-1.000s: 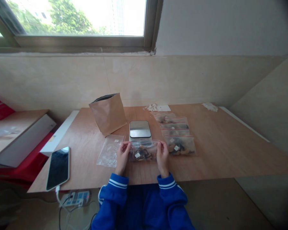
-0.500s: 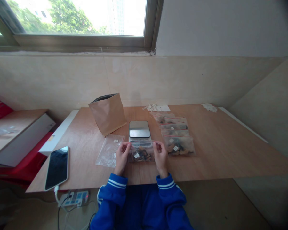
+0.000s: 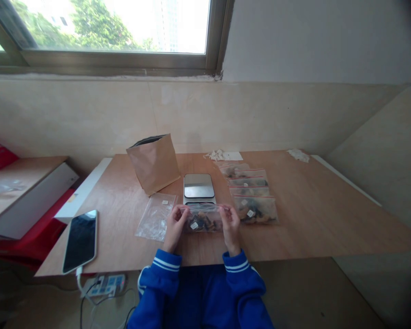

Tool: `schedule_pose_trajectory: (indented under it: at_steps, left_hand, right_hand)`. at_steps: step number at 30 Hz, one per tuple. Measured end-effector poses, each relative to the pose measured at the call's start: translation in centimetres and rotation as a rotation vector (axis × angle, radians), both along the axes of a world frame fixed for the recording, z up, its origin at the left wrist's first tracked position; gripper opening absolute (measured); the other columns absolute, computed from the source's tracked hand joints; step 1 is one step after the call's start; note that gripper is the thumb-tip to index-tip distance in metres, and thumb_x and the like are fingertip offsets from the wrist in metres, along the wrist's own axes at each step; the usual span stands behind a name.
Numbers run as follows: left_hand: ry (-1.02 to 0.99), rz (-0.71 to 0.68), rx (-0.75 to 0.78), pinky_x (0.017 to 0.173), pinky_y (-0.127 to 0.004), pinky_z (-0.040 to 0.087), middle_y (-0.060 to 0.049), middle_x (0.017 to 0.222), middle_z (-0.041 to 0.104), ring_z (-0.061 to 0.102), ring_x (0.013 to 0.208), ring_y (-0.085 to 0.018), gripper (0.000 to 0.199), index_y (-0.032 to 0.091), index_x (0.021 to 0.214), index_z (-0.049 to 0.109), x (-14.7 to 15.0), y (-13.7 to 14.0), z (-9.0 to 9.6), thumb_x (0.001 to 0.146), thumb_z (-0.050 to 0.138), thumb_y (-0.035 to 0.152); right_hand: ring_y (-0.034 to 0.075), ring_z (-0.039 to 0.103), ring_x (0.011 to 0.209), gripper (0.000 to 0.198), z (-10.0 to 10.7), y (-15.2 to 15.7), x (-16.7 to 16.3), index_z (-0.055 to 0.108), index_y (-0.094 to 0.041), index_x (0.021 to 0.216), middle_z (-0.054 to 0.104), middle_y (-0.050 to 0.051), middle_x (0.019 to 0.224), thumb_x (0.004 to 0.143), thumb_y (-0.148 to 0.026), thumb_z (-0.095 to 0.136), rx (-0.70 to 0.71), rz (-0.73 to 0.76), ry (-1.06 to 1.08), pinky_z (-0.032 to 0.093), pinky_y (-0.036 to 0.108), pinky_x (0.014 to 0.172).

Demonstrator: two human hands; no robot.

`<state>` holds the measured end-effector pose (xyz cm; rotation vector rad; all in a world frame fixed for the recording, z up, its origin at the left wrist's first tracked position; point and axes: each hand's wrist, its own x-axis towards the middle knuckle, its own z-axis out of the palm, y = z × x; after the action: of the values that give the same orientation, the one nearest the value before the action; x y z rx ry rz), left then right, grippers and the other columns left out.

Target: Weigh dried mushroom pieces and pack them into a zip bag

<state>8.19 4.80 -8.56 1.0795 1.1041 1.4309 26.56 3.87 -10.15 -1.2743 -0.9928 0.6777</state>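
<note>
Scale (image 3: 199, 186), silver-topped and flat, serves as the middle of the layout on the wooden table (image 3: 315, 224). Just on its near side is a filled zip bag (image 3: 205, 222), see-through, with dark and tan dried pieces and a small white square showing inside. The left hand (image 3: 176, 224) pinches this bag's upper left corner between thumb and fingers; the right hand (image 3: 230, 224) pinches the upper right corner the same way, so the top edge runs between them. Whether the bag touches the scale, I cannot tell. Left of the scale and slightly beyond it, a brown paper pouch (image 3: 154, 165) stands open at the top. Near and left of the scale, a flat clear bag (image 3: 152, 221) lies beside the left hand. Right of the scale, overlapping bags with red lines (image 3: 257, 211) form a row. Well left of the scale rests a phone (image 3: 80, 241) with a white cable (image 3: 80, 278).
</note>
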Motion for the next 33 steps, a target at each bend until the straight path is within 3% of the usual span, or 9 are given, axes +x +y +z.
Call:
schedule_pose_trajectory:
  at_steps: [6,26,33]
  left_hand:
    - [0.009,0.014,0.026,0.071,-0.025,0.048,-0.002,0.077,0.066,0.062,0.074,-0.015,0.024,0.018,0.085,0.068,-0.1,0.0,-0.2,0.079,0.071,0.041]
    - [0.120,0.004,0.046,0.071,-0.025,0.046,-0.002,0.080,0.064,0.059,0.077,-0.015,0.025,0.017,0.086,0.065,-0.3,0.1,-0.8,0.082,0.067,0.042]
    - [0.080,-0.019,0.019,0.073,-0.027,0.049,-0.004,0.082,0.068,0.063,0.079,-0.017,0.027,0.017,0.089,0.067,-0.3,0.0,-0.6,0.080,0.070,0.042]
  right_hand:
    - [0.024,0.068,0.088,0.029,0.2,0.1,-0.3,0.068,-0.018,0.092,0.073,0.008,0.093,0.084,-0.046,0.063,0.018,0.132,-0.043,0.055,0.037,0.078]
    - [0.021,0.064,0.085,0.026,0.7,-0.3,0.0,0.066,-0.019,0.084,0.068,0.003,0.084,0.085,-0.044,0.061,0.022,0.121,-0.128,0.049,0.031,0.080]
    - [0.021,0.066,0.085,0.025,1.3,-0.4,-0.3,0.065,-0.019,0.088,0.069,0.004,0.087,0.084,-0.044,0.063,-0.008,0.185,-0.024,0.052,0.033,0.080]
